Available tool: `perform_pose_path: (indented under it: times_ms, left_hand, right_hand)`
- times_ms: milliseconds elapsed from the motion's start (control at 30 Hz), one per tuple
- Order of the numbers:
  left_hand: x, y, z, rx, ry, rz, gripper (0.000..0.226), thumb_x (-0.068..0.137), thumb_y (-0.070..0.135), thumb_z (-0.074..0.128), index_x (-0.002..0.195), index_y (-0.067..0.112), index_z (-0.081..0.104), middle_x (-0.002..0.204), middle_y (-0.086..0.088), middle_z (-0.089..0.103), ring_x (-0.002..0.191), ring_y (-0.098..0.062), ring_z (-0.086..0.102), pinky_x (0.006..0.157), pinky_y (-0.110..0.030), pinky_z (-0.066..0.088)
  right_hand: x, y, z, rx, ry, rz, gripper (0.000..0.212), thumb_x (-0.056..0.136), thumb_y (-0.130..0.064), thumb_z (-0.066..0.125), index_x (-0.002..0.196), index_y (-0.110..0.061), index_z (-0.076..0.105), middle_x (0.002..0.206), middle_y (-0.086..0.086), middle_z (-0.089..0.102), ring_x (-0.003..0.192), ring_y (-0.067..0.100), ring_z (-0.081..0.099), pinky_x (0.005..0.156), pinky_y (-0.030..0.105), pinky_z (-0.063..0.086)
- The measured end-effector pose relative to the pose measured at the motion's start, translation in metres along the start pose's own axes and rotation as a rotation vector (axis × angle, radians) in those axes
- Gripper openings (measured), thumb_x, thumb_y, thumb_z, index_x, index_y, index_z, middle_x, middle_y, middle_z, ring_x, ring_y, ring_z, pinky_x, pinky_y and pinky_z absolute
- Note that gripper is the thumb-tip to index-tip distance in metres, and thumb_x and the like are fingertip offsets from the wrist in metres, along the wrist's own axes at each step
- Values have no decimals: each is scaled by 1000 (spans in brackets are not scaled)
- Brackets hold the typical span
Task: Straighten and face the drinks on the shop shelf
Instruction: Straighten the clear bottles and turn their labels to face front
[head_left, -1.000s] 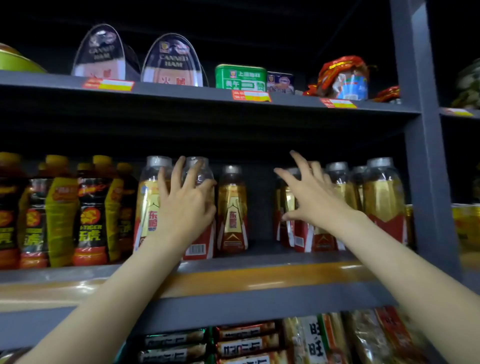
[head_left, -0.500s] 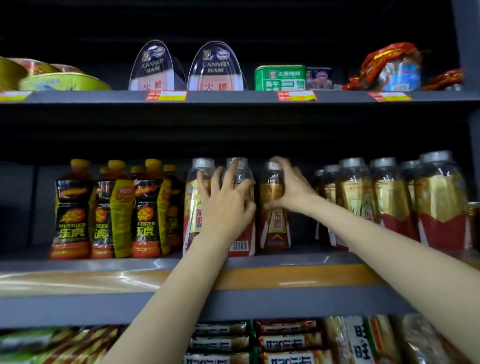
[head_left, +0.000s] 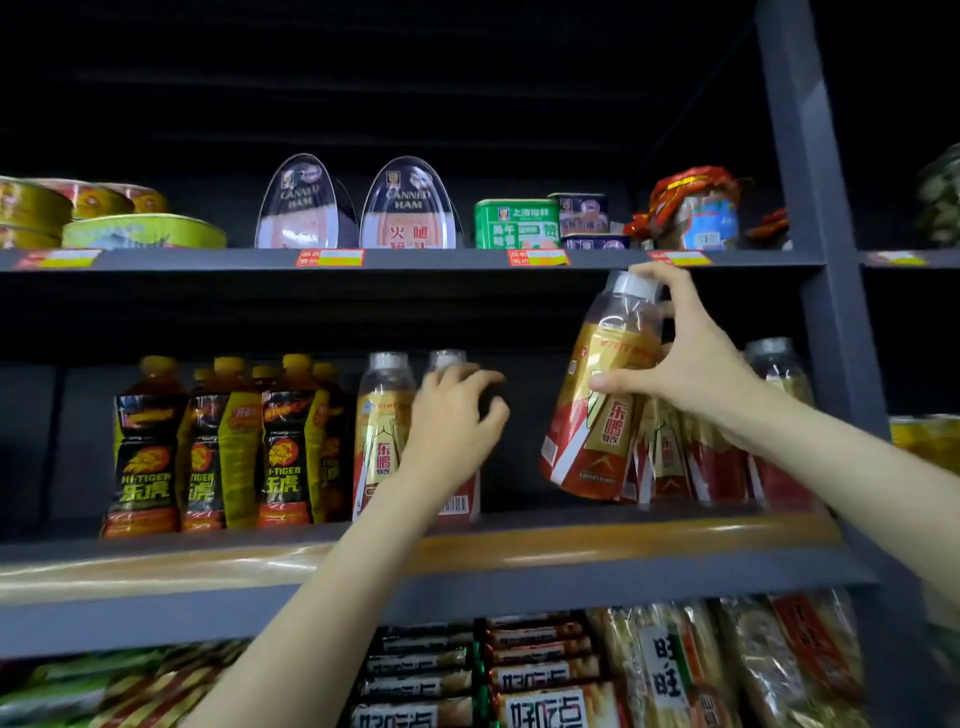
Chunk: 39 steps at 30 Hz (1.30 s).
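Right hand (head_left: 696, 364) grips a gold-and-red drink bottle (head_left: 602, 400) up off the middle shelf (head_left: 519, 551), tilted, thumb across its label and fingers curled round its neck, in front of the row of matching bottles (head_left: 722, 452) on the right. Left hand (head_left: 447, 421) curls round the second of 2 matching bottles (head_left: 457, 488) standing left of centre, beside the yellow-capped Hi-Tiger bottles (head_left: 234, 447).

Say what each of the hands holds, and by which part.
Right hand: tilted gold-and-red plastic drink bottle, by its neck and shoulder. Left hand: a standing matching bottle, round its upper body.
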<state>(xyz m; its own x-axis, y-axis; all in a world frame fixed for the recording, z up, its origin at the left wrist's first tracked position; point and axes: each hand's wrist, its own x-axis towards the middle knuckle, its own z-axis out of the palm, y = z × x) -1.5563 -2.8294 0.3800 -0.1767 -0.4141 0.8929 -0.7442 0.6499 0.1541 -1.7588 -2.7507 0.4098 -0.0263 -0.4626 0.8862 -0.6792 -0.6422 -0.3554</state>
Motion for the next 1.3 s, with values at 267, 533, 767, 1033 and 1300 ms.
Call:
perform_pose_path:
  times_ms: [267, 533, 767, 1033, 1300]
  left_hand:
    - [-58, 15, -11, -461, -422, 40, 76, 80, 38, 69, 140, 34, 23, 128, 16, 46, 106, 9, 46, 80, 3, 36]
    - [-62, 13, -34, -755, -105, -65, 64, 72, 26, 79, 127, 31, 47, 120, 9, 58, 108, -2, 57, 93, -30, 51]
    - [-74, 6, -46, -594, -135, 100, 73, 73, 10, 77, 131, 32, 41, 126, 17, 46, 119, 1, 45, 94, -35, 50]
    - [-77, 16, -41, -1168, -227, -361, 68, 73, 19, 74, 129, 31, 37, 121, -4, 55, 102, -20, 65, 78, -29, 57]
    - [-70, 22, -42, -1419, -177, -396, 60, 67, 18, 71, 121, 25, 45, 117, -11, 60, 98, -21, 68, 82, -31, 57]
  right_hand:
    - [-28, -12, 7, 365, 96, 39, 92, 59, -10, 85, 122, -47, 30, 116, -9, 46, 108, 21, 57, 79, 30, 53]
    - [-40, -23, 14, 889, 86, 322, 98, 63, -8, 74, 139, -43, 24, 130, 7, 50, 107, 20, 62, 73, 38, 59]
    - [-65, -17, 22, 1063, -23, 552, 67, 75, -6, 68, 129, -26, 33, 115, 18, 57, 94, 35, 68, 77, 47, 57]
    - [-59, -18, 32, 1127, 176, 517, 68, 79, -8, 69, 133, -28, 33, 112, 11, 58, 93, 28, 67, 75, 46, 56]
    - [-55, -15, 21, 1065, 108, 458, 59, 83, -10, 66, 130, -26, 35, 120, 11, 58, 98, 28, 68, 73, 42, 60]
